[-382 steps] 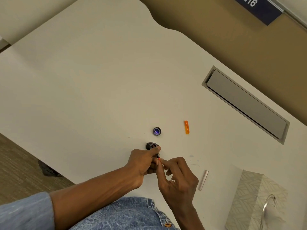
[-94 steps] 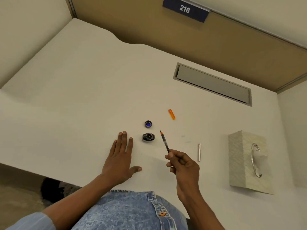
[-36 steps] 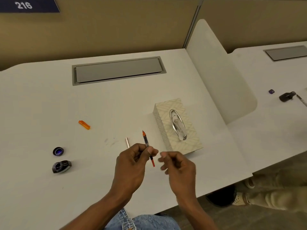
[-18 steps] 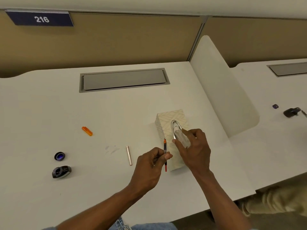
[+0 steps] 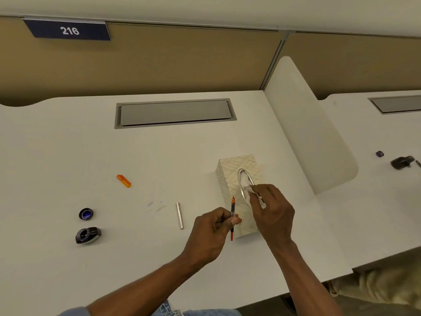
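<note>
My left hand (image 5: 213,233) pinches a thin pen section with a clear barrel and orange grip (image 5: 232,215), held nib up just left of a patterned tissue box (image 5: 230,169). My right hand (image 5: 273,213) is over the box's oval slot and pinches a white tissue (image 5: 255,197) that sticks out of it. On the white desk (image 5: 68,156) to the left lie a silver pen barrel (image 5: 179,215), an orange pen cap (image 5: 124,180), an open ink bottle (image 5: 87,235) and its round lid (image 5: 86,213).
A grey cable hatch (image 5: 175,113) is set into the desk at the back. A white divider panel (image 5: 305,124) stands to the right, with another desk beyond holding a second ink bottle (image 5: 402,162). A person's legs (image 5: 376,286) show at lower right.
Over the earlier frames the pen passed from my right hand to my left and my view turned right. In the last half second my right hand has taken hold of the tissue at the slot.
</note>
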Available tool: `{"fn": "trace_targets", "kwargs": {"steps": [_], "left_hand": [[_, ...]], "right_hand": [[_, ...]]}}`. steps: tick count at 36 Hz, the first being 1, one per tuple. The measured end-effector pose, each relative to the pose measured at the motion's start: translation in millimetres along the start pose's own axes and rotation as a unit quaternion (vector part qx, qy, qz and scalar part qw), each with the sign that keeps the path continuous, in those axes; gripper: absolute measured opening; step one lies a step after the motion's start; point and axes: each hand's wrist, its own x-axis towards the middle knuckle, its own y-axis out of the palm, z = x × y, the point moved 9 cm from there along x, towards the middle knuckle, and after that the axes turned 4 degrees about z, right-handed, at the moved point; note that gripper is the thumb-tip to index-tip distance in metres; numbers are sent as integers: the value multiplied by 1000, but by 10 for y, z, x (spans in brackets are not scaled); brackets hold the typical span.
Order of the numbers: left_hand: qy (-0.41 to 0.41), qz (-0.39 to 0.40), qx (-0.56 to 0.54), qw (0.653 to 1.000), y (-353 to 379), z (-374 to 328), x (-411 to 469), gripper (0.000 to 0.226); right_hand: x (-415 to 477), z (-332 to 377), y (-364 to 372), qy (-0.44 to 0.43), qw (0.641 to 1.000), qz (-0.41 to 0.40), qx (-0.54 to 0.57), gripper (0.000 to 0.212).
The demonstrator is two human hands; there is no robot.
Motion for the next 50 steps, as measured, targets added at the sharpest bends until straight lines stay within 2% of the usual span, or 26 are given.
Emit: {"fn": "trace_targets", "kwargs": {"steps": [4,7,12,19,26,33,40,42,45,47,50], "left_hand": [[0,-1,-27,1000,-77,9,-49,22],[-7,-6,-56,998,-208,21,-127,17],[-19,-22,-75,997,-490,81,-336,21],[-42,-63,-99,992,-830,229,-741,23],[-51,-100,-121,986,-1057,316,-1093,23],[-67,-89,-127,986,-1144,383,-1304,22],[-60,-83,-105,989,-1243,412,-1466,20],[-58,-84,-101,990,-1296,422,-1498,20],[-59,-85,-99,990,-1374,440,-1540,21],[-59,-84,-96,990,-1414,459,-1564,21],[-59,-75,-87,992,-1449,488,-1589,21]], "right_hand": [[-49,44,-85,-19,999,0,34,15],[-92,99,-149,-13,996,-6,84,14],[-176,299,-194,4,983,-10,183,20],[-298,713,-14,-21,964,46,261,42],[-388,1132,206,-36,944,112,308,39],[-461,1353,465,61,921,179,341,58],[-568,1785,411,-4,912,213,350,40],[-612,1872,415,23,895,230,381,41],[-714,1870,488,125,863,245,424,48],[-772,1809,548,208,833,236,455,50],[-809,1824,584,282,780,218,515,43]]}}
